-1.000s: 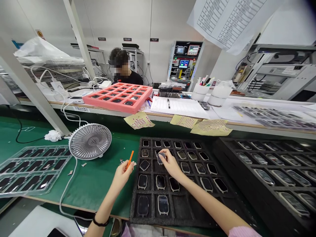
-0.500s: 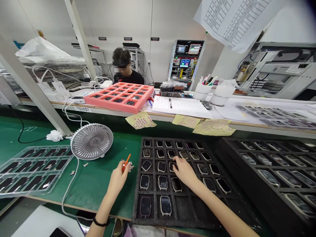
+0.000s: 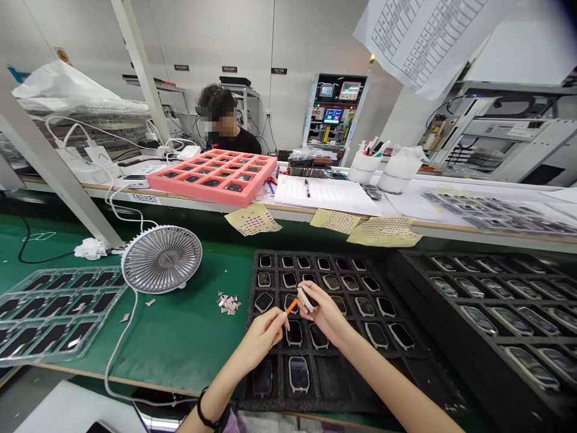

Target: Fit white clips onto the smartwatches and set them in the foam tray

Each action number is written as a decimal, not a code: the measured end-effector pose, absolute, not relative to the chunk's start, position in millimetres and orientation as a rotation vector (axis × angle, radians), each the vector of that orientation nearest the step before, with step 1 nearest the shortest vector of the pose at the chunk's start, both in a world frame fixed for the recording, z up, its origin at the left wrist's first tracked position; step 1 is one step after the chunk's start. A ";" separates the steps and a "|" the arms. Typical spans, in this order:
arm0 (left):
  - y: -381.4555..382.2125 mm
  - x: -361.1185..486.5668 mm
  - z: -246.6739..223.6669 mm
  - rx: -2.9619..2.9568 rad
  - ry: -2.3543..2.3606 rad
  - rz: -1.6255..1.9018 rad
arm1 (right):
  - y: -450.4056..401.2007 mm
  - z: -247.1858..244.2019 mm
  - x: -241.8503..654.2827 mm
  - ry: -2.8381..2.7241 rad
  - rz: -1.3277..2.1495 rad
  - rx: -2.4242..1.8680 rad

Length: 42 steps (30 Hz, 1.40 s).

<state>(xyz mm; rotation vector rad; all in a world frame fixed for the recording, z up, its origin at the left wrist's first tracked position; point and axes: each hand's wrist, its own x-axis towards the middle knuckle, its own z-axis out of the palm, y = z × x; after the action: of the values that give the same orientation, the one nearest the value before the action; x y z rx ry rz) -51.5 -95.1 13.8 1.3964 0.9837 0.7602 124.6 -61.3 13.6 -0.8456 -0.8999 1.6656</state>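
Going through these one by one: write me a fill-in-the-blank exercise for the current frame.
1. The left hand grips a tool coloured ____.
2. The right hand holds a watch above a tray coloured ____.
3. In the picture, the fan stands to the tray's ____.
4. A pen lies on ____ paper.

Missing: orange; black; left; white.

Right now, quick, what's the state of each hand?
Left hand: closed, holding the orange tool.
Right hand: closed, holding a watch.

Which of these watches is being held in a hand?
The tilted watch gripped by the right hand, beside the orange tool in the left hand. The other watches nearby lie in compartments of the black foam tray.
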 end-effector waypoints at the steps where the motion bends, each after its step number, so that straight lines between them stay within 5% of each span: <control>1: -95.5 -48.8 15.4 1.386 0.982 0.772 | -63.9 17.8 119.9 -0.848 1.699 -0.798; 34: -98.8 -48.2 36.5 1.245 0.911 0.823 | -71.9 45.7 98.3 -0.848 1.685 -0.735; 42: -98.2 -54.0 37.6 1.326 0.947 0.786 | -72.9 48.4 100.0 -1.090 1.396 -0.845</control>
<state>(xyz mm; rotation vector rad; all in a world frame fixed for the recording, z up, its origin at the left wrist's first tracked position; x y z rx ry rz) -54.0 -98.2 37.6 1.3262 0.9474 0.7857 100.0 -72.9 48.4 -0.8446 -1.0898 1.3965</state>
